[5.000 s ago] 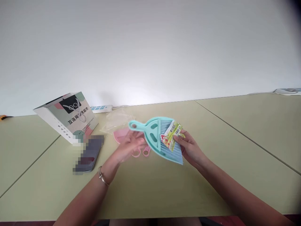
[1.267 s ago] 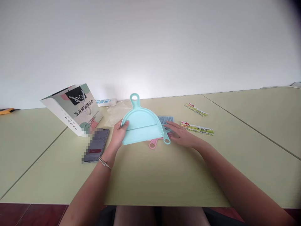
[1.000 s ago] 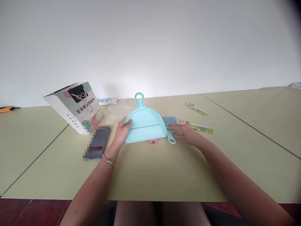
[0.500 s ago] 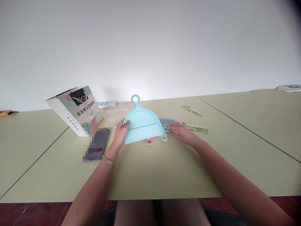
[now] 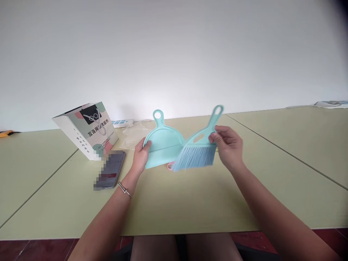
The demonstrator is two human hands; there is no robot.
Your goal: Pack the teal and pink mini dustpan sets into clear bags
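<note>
Quick count: 2 hands, 1 dustpan, 1 brush, 1 phone, 1 paper bag, all on or above 1 pale worktop [image 5: 190, 206]. Left hand [image 5: 141, 154] holds the teal dustpan [image 5: 163, 141] by its left edge, thumb on the inner face, handle pointing up/far. Right hand [image 5: 231, 146] pinches the matching brush [image 5: 199, 154] btwn thumb & fingers near the base of its handle; handle tilts up to the right, blue bristles hang down/near. Brush is right of the dustpan & overlaps its right side in view; can't tell if they touch.

Other stuff: 1 pink ring end [image 5: 170, 162] pokes out below the dustpan, rest hidden by dustpan & bristles. Phone [image 5: 114, 168] lies left of left hand, partly pixelated; paper bag [image 5: 99, 136] w/ rope handle stands behind it, far left. White power strip [image 5: 122, 123] runs along the wall, partly behind the bag; clear plastic film [image 5: 133, 136] lies btwn bag & dustpan. Orange obj. [image 5: 5, 134] at far-left edge, too small to ID.

Vs. 0.5 s ago: brush was down on the worktop under right hand, now it's lifted. Left hand's grip on the dustpan is approx. the same.
</note>
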